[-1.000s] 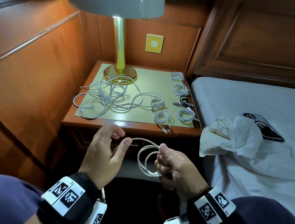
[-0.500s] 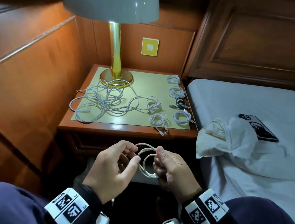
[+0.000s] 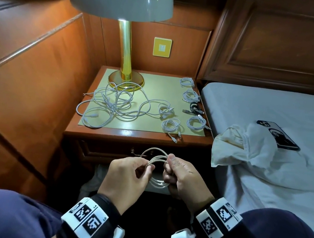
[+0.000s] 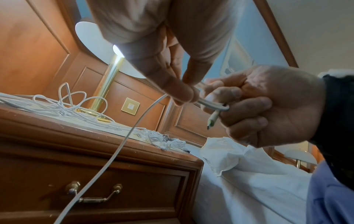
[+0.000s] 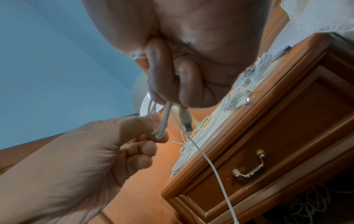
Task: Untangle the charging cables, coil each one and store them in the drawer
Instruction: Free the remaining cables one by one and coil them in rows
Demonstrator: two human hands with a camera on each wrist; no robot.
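Note:
Both hands hold one white cable (image 3: 157, 159) in small loops in front of the nightstand. My right hand (image 3: 175, 170) grips the loops with a plug end (image 5: 185, 119) sticking out below the fingers. My left hand (image 3: 142, 169) pinches the loops' other side between thumb and forefinger. A loose tail (image 4: 114, 153) of the cable hangs down past the shut drawer (image 3: 109, 149). A tangle of white cables (image 3: 114, 104) lies on the nightstand's yellow mat (image 3: 155, 91). Several coiled cables (image 3: 196, 122) lie along its right side, one of them black (image 3: 194, 108).
A lamp (image 3: 124, 56) with a brass stem stands at the back of the nightstand. The bed (image 3: 281, 117) is on the right, with a white cloth (image 3: 247, 146) and a phone (image 3: 277, 134) on it. Wood panelling closes off the left side. The drawer has a brass handle (image 4: 95, 195).
My left hand has come in from open beside the loops to pinching them. Both hands have risen a little toward the drawer front, and the coil is tighter.

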